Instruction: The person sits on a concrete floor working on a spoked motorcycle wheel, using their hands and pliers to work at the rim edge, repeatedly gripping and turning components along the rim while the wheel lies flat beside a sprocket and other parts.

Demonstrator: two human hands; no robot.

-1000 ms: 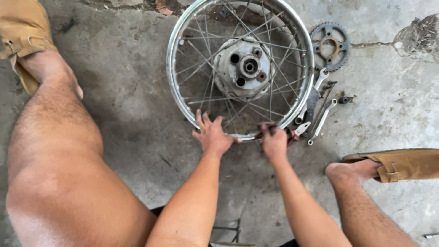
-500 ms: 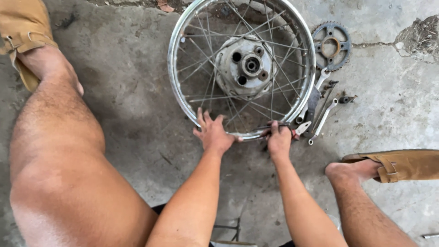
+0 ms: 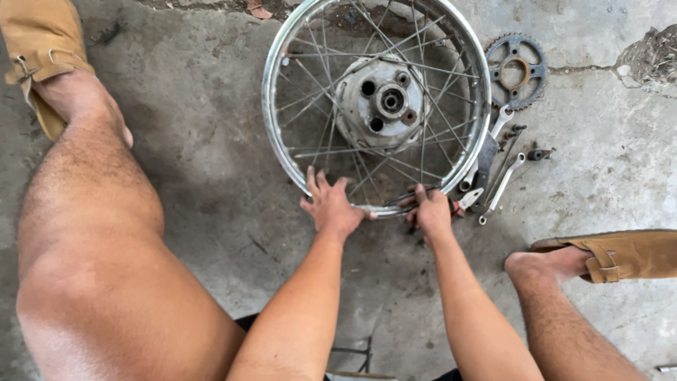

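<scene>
As wheel lies flat: spoked wheel (image 3: 377, 106) on floor
Left hand (image 3: 330, 206): fingers spread, pressing rim
Right hand (image 3: 430, 212): fingers pinching spoke end at rim

Head view, single camera, worn on the person's head. Looks almost straight down at a concrete floor (image 3: 197, 162) from above a crouched body. Near edge of frame: both forearms and bare thighs, close to the lens and large. Far edge: the far arc of a spoked wheel (image 3: 282, 63) lying flat, cut slightly by the frame top. Left hand (image 3: 330, 206) and right hand (image 3: 430, 212) sit around frame centre, at arm's reach. Right side takes in a sprocket (image 3: 517, 70) and loose wrenches (image 3: 502, 185). No second view; nothing shared.
</scene>
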